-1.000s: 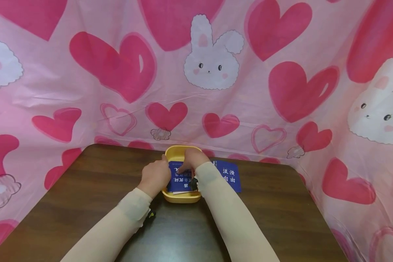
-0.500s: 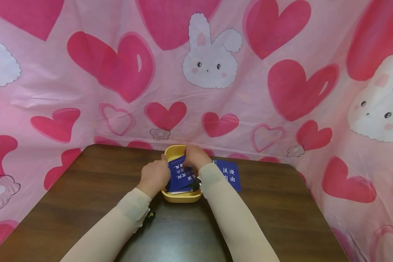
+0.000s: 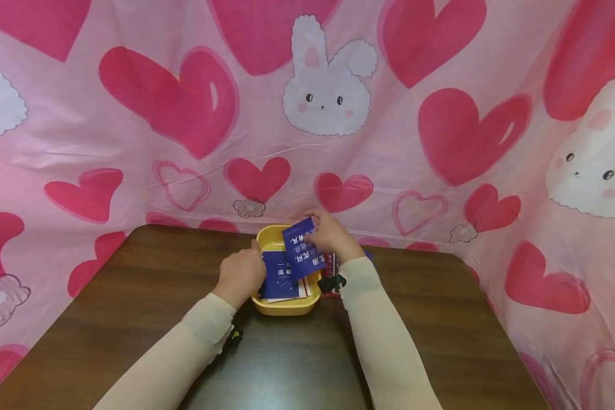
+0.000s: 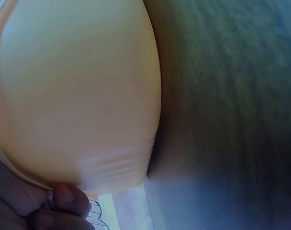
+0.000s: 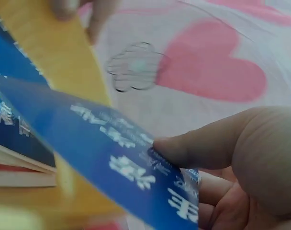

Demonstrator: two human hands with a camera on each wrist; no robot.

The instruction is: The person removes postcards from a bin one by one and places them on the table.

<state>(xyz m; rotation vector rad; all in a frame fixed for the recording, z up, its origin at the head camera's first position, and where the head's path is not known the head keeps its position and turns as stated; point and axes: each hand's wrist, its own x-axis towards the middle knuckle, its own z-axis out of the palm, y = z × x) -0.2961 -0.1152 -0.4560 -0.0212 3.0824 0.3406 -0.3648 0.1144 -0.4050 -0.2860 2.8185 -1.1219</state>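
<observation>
One blue card [image 3: 303, 249], I see, is pinched by my right hand [image 3: 334, 234] above the yellow box [image 3: 287, 309]; my left hand [image 3: 240, 272] grips the box's left rim.

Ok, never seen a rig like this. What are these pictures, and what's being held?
No machine here: a person works bare-handed, wearing three cameras. The head view looks forward and down over the dark wood-grain table. The left wrist view shows the outer wall of the yellow bin close up; the right wrist view shows the other hand's work.

The left hand grips the bin's rim. The right hand pinches a tilted blue card with white Chinese characters. Another blue printed piece lies inside the bin. Beside it is a red-and-white printed item, partly hidden.
</observation>
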